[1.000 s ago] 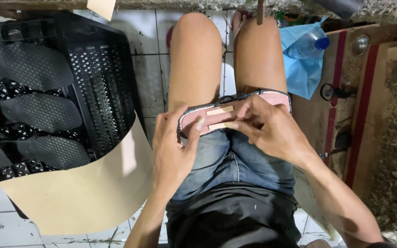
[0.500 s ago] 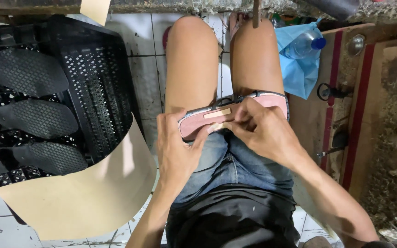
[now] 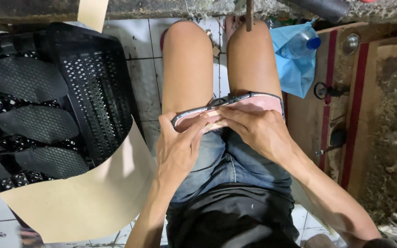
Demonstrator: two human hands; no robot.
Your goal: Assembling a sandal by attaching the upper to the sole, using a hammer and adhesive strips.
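My left hand grips the near end of a pink shoe insole, thumb on top and fingers curled under its patterned edge. My right hand presses on the same insole from the other side, its fingertips pinning a small tan strip against the pink surface. The insole lies across my lap, resting on the hem of my denim shorts, just above both bare thighs. To my left stands a black perforated plastic crate holding a row of dark shoe soles; a sheet of tan paperboard lies beneath it, reaching to my left leg. To my right, a blue plastic bag with a bottle, blue-capped, rests on the tiled floor, beside a wooden board with red stripes.
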